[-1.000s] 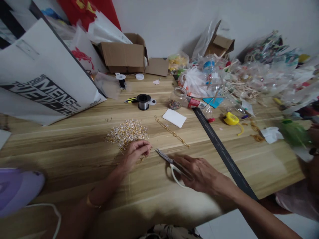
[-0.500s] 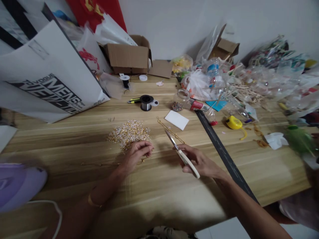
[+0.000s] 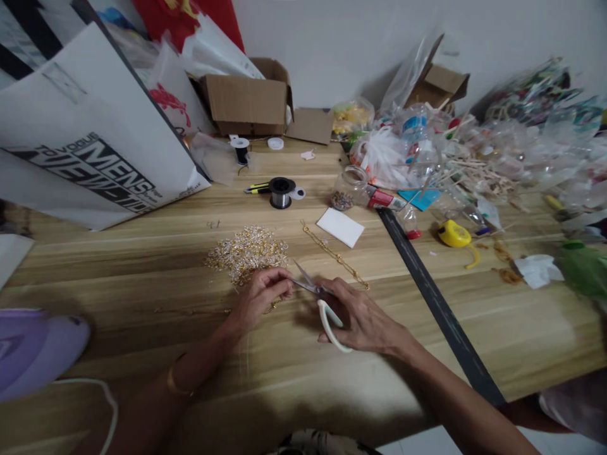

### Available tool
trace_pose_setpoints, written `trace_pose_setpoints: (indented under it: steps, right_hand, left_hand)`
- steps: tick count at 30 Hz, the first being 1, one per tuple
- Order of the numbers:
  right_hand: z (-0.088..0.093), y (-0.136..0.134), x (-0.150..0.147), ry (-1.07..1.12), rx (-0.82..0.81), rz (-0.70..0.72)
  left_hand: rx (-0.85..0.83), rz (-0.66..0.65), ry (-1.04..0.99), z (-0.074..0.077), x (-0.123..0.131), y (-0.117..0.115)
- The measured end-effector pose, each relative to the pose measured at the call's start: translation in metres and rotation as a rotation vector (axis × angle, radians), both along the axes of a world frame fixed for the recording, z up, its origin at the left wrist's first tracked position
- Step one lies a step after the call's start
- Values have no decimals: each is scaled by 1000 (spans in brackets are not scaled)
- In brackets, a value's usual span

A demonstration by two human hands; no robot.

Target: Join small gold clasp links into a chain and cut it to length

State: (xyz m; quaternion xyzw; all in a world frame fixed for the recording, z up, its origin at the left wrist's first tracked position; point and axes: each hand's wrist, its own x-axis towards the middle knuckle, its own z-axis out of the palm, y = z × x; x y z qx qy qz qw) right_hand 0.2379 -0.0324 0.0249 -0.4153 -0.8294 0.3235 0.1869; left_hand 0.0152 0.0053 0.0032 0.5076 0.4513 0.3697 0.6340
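Note:
My right hand point(image 3: 363, 314) grips a pair of scissors point(image 3: 335, 325) with white handles. Their blades are apart and point left, the lower one reaching the fingertips of my left hand point(image 3: 266, 292). Those left fingers are pinched together beside a pile of gold and clear beads point(image 3: 249, 249). A thin gold chain point(image 3: 274, 306) shows just under the left hand and seems to run out from it; what sits in the pinch itself is too small to make out. Beyond the scissors, another gold chain point(image 3: 336, 256) lies stretched on the wooden table.
A white card point(image 3: 340, 227), a spool of wire point(image 3: 281, 193) and a jar of beads point(image 3: 348, 188) stand farther back. Right of my hand runs a dark strip point(image 3: 431, 297); past it is a yellow tape measure point(image 3: 454, 234). A purple iron point(image 3: 40, 354) sits at the left.
My right hand has brought the scissors left to the left fingertips and turned them, and the blades have opened. My left hand stays pinched in nearly the same place.

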Motion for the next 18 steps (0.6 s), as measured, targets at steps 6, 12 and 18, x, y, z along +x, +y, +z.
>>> trace_pose_setpoints:
  steps: [6,12,18]
  right_hand:
    - [-8,-3,1,-62,92,16]
    - [-12,-5,2,-76,144,7]
    - [-14,-5,5,-63,162,17]
  left_hand:
    - [102,-38,59,4,2,-2]
    - [167,-79,94,2,3,-3]
    - [163,-125,115,-3,4,-2]
